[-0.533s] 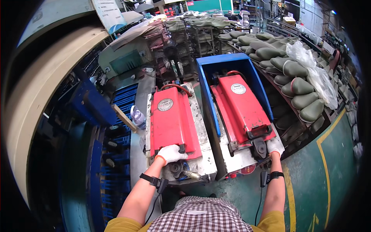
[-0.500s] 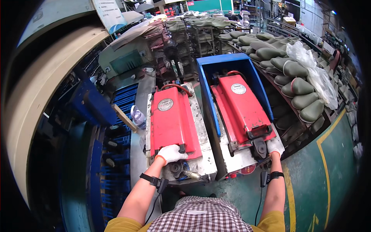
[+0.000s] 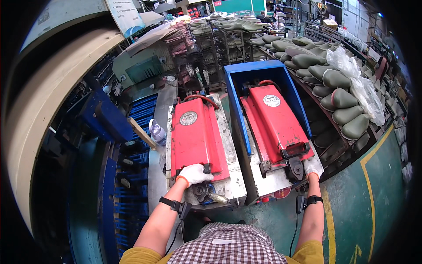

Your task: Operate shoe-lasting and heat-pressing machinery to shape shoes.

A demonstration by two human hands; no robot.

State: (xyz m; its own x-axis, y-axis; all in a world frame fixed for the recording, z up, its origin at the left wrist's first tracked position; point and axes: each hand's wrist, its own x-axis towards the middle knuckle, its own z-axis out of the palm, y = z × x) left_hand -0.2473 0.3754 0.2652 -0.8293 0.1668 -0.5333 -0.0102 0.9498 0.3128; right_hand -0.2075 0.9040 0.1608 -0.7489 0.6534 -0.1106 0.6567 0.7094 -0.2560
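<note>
Two machines with red covers stand side by side before me. My left hand [image 3: 194, 174], in a white glove with an orange cuff, closes over the black handle [image 3: 206, 168] at the front of the left red cover [image 3: 193, 136]. Just below it sits a round black part [image 3: 200, 190]. My right hand [image 3: 313, 167], gloved too, lies on the front right corner of the right machine's metal base [image 3: 277, 176], its fingers partly visible. Beside that hand are a black latch-like part [image 3: 295, 169] and the black handle [image 3: 295, 151] of the right red cover [image 3: 279, 121].
A blue hood [image 3: 255, 67] surrounds the right machine's back and sides. Many green boot-shaped pieces [image 3: 345, 114] lie on a rack at right, partly under clear plastic [image 3: 358, 83]. A lilac bottle [image 3: 157, 132] stands left, near blue racks [image 3: 136, 176]. Yellow lines mark the green floor [image 3: 347, 193].
Both hands keep their places on the two machines. In the background, the person at the far back has shifted slightly.
</note>
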